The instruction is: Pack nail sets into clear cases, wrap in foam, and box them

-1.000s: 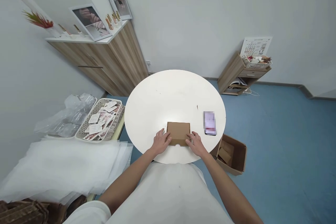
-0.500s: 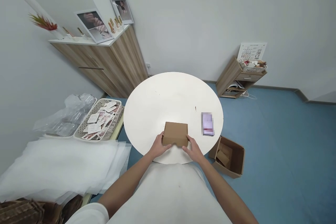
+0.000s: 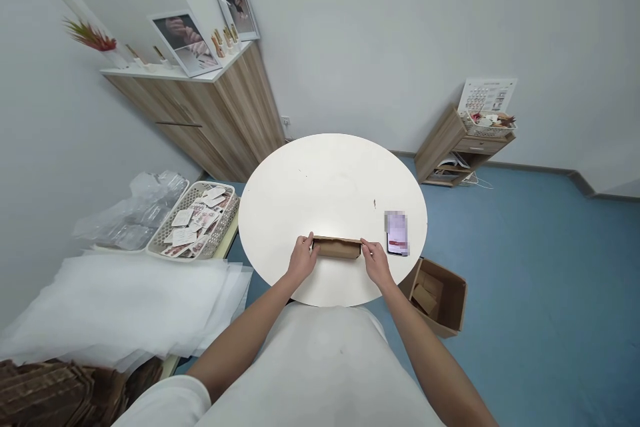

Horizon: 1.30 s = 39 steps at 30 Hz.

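A small brown cardboard box point(image 3: 339, 250) is near the front edge of the round white table point(image 3: 320, 180). One long, narrow side faces me, and its broad top does not show now. My left hand point(image 3: 303, 259) grips the box's left end, thumb on the near side. At the right end, the fingers of my right hand point(image 3: 376, 261) are closed on the upper corner. A phone point(image 3: 397, 235) with a lit, partly blurred screen lies on the table to the right of that hand.
An open carton point(image 3: 443, 297) with cardboard inside stands on the floor right of the table. To the left are a basket of cards point(image 3: 231, 213), clear plastic packs point(image 3: 137, 213) and stacked white sheets point(image 3: 130, 300). A wood-grain cabinet point(image 3: 240, 100) stands behind.
The box has turned from showing its broad top to showing a narrow side. Both hands have shifted to its upper end corners, the right one moving outward. The view has shifted slightly.
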Tool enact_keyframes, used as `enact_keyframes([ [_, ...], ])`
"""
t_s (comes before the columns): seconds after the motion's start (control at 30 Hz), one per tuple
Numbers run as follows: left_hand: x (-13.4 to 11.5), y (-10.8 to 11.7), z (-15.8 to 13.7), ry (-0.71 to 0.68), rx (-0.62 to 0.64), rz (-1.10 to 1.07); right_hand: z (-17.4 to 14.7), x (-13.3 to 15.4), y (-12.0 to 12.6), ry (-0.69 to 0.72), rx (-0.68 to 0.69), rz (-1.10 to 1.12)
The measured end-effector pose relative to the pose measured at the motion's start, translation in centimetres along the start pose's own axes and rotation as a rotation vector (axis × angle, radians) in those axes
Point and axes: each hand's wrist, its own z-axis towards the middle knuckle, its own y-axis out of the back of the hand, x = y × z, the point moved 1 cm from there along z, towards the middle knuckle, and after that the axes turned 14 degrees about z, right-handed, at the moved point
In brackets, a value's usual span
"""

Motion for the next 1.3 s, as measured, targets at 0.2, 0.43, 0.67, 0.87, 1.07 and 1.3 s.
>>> enact_keyframes([
  [0.2,0.3,0.1,0.0,-0.048,-0.071,-0.073,0.2,-0.3,-0.4,-0.015,-0.035,0.102],
  [0.43,0.1,0.3,-0.2,-0.003,-0.027,-0.161,0.1,0.0,-0.3,-0.05,-0.051,0.145],
  [0.67,0.5,0.8,-0.3,0.147,0.034,-0.384,-0.3,-0.2,-0.3,-0.12,0.018,0.266],
  [0.87,1.7,-0.1,-0.7,0.187,0.124,-0.37,-0.2,-1.2,-0.8,-0.286,0.01,0.251],
  [1.07,1.5,-0.8,-1.6,0.06,0.117,-0.394,-0.6,-1.5,-1.2,-0.233,0.073,0.259],
  [1.3,2.2,-0.7,-2.5,0.103,0.108,-0.393,-2.0,-1.5,-1.8,-0.196,0.052,0.259],
])
